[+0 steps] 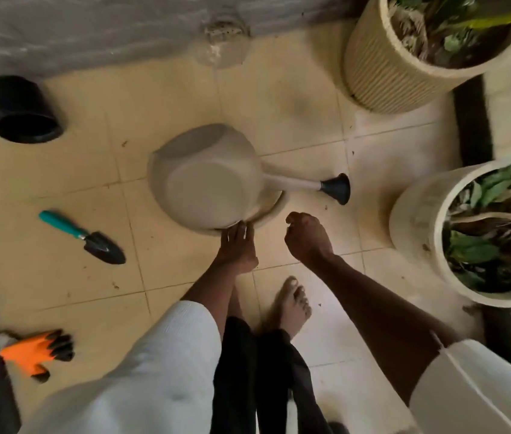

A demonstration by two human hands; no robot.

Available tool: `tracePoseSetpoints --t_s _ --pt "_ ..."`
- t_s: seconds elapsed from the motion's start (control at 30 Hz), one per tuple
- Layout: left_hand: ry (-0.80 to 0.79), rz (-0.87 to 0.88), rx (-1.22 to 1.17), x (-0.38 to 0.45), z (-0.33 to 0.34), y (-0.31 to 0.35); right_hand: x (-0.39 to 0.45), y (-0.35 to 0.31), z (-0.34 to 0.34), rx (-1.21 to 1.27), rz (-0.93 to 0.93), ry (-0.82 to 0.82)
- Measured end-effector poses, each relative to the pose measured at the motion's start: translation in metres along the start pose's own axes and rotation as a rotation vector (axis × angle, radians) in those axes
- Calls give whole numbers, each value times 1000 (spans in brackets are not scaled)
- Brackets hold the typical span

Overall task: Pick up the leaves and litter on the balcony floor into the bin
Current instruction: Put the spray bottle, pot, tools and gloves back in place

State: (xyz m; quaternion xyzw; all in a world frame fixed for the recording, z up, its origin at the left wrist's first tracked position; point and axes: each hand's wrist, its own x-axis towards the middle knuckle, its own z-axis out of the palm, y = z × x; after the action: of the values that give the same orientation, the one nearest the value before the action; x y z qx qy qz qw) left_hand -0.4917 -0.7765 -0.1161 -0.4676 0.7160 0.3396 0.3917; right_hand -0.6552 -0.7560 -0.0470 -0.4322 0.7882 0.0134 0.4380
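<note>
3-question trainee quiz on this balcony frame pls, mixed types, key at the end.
1. True or false: the black pot stands upright.
2. What does the left hand touch? A) trowel B) watering can C) orange gloves
3. Fill in: the watering can's spout points toward the person's ____ side.

Key: 1 false, it lies on its side. 2 B, its fingers meet the can's near edge; the right hand is curled just beside the can, apart from it. 3 right.

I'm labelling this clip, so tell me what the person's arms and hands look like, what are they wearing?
Both arms have loose white textured sleeves ending around the elbow, forearms bare. The left hand and right hand are bare: no gloves, rings or watch visible. A thin white cord runs over the right sleeve.
</note>
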Motion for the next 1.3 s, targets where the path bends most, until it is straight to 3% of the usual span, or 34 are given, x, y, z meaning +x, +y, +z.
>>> tracePoseSetpoints --t_s 0.27,0.47,0.6,0.7,0.97,1.1,1.3 --pt "51 10 119 -3 13 -8 -1 -6 4 60 15 6" --pt "111 6 68 6 14 -16 -1 -7 13 89 -32 47" --pt "-26 -6 52 -14 17 -15 -15 -4 25 71 -31 54" --pt "-14 -16 34 -38 -2 -9 -36 -13 20 56 -18 16" --pt "250 15 -11 -111 -136 7 -99 -60 -69 99 18 89" --pt "199 -5 4 -164 -199 22 -138 -85 -130 100 -2 132" --pt "104 55 47 -316 -242 62 -266 -109 -219 123 1 189"
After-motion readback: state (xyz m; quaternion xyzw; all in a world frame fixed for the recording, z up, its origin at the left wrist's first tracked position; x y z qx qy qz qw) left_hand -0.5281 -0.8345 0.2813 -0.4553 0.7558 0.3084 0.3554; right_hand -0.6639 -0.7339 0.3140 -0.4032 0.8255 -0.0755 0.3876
